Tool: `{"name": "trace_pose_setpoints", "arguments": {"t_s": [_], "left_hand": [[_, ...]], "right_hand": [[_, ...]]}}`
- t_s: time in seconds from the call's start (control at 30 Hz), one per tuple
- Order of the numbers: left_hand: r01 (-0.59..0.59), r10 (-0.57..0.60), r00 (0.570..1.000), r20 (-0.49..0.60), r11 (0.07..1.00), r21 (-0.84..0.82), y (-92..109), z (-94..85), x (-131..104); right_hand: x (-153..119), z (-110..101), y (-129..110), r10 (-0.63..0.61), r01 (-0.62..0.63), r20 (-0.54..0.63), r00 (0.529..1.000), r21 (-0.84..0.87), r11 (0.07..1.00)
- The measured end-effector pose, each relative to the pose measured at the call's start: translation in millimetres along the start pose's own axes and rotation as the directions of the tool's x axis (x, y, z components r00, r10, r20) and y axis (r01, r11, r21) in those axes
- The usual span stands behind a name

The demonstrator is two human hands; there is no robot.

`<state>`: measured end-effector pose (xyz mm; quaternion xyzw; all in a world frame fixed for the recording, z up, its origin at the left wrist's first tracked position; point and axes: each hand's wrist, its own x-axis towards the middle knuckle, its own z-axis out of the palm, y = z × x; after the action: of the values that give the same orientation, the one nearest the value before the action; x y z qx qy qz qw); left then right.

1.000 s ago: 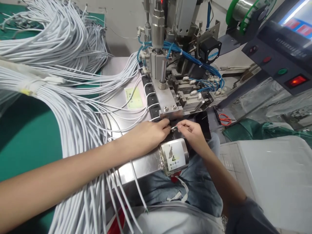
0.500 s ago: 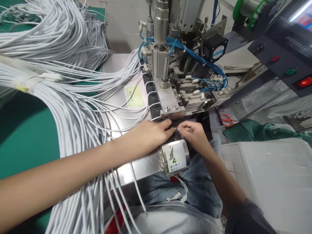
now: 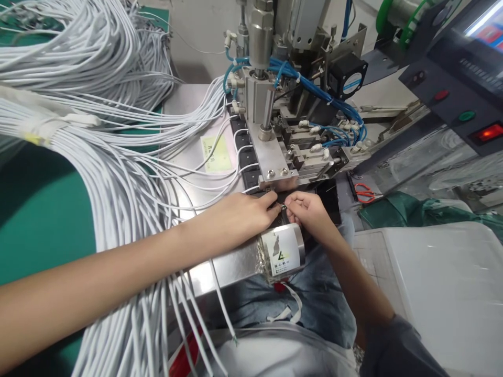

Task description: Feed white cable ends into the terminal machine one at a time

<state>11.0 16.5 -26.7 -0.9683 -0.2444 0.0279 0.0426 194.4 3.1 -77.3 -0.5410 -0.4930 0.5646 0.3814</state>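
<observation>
My left hand (image 3: 243,213) and my right hand (image 3: 308,212) meet fingertip to fingertip just below the machine's metal press block (image 3: 275,170). Between them they pinch the small end of a thin white cable (image 3: 280,207); the tip is too small to make out. Several more white cables (image 3: 118,173) run from a thick bundle on the left to a row of black fixture slots (image 3: 245,157) beside the press. A steel cylinder with a warning label (image 3: 282,251) sits under my right wrist.
The machine head (image 3: 271,68) with blue air hoses rises behind my hands. A control panel (image 3: 467,115) with red and green buttons stands at the right. Red scissors (image 3: 363,192) lie by the machine. A white plastic bin (image 3: 448,293) is at the lower right, green matting (image 3: 43,220) at the left.
My right hand has closed in towards my left, so the fingertips now touch over the cable end. The view has shifted slightly.
</observation>
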Motion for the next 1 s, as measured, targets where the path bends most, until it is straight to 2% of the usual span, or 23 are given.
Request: {"name": "trace_pose_setpoints", "arguments": {"t_s": [0.07, 0.17, 0.3, 0.37, 0.43, 0.5, 0.57, 0.6, 0.63, 0.7, 0.77, 0.87, 0.93, 1.0], "left_hand": [[-0.006, 0.006, 1.000, -0.011, 1.000, -0.018, 0, -1.6, 0], [0.027, -0.027, 1.000, -0.002, 0.999, -0.030, 3, -6.9, -2], [0.168, -0.167, 0.985, 0.028, 0.986, -0.014, 12, -16.6, -8], [0.208, -0.207, 0.978, 0.028, 0.978, -0.029, 15, -19.9, -11], [0.233, -0.232, 0.972, 0.040, 0.972, -0.022, 17, -21.4, -11], [0.272, -0.273, 0.961, 0.054, 0.962, 0.029, 17, -20.8, -11], [0.325, -0.330, 0.943, 0.051, 0.941, 0.089, 16, -18.0, -11], [0.352, -0.358, 0.933, 0.043, 0.929, 0.111, 15, -16.1, -10], [0.372, -0.379, 0.925, 0.033, 0.920, 0.126, 14, -14.1, -10], [0.397, -0.401, 0.916, -0.001, 0.907, 0.142, 13, -10.6, -10], [0.390, -0.385, 0.921, -0.063, 0.910, 0.139, 14, -9.0, -10], [0.270, -0.255, 0.946, -0.201, 0.961, 0.051, 19, -9.5, -11], [0.125, -0.143, 0.942, -0.303, 0.989, -0.079, 22, -9.8, -13], [0.009, -0.094, 0.916, -0.391, 0.977, -0.213, 24, -8.7, -14]], "right_hand": [[-1, 2, 1, 0.031, -0.032, 0.065, 0.997, 0.016, 0.999], [-1, 5, 6, -0.001, -0.004, 0.090, 0.996, 0.054, 0.999], [4, 4, 15, -0.071, 0.071, 0.067, 0.995, 0.011, 0.997], [1, 1, 15, -0.149, 0.147, -0.016, 0.989, -0.090, 0.985], [-14, 0, 10, -0.264, 0.223, -0.176, 0.948, -0.224, 0.949], [-42, 3, 2, -0.388, 0.260, -0.341, 0.856, -0.365, 0.894], [-76, 13, -3, -0.489, 0.286, -0.413, 0.768, -0.462, 0.840], [-92, 21, -3, -0.502, 0.284, -0.393, 0.771, -0.493, 0.822], [-107, 30, -1, -0.486, 0.281, -0.335, 0.807, -0.506, 0.816], [-128, 53, 8, -0.407, 0.298, -0.143, 0.902, -0.475, 0.828], [-138, 75, 20, -0.315, 0.277, -0.022, 0.949, -0.424, 0.863], [-136, 88, 29, -0.300, 0.279, 0.022, 0.954, -0.435, 0.856], [-130, 79, 23, -0.363, 0.300, -0.026, 0.931, -0.507, 0.808], [-120, 61, 9, -0.412, 0.284, -0.117, 0.904, -0.556, 0.781]]}}
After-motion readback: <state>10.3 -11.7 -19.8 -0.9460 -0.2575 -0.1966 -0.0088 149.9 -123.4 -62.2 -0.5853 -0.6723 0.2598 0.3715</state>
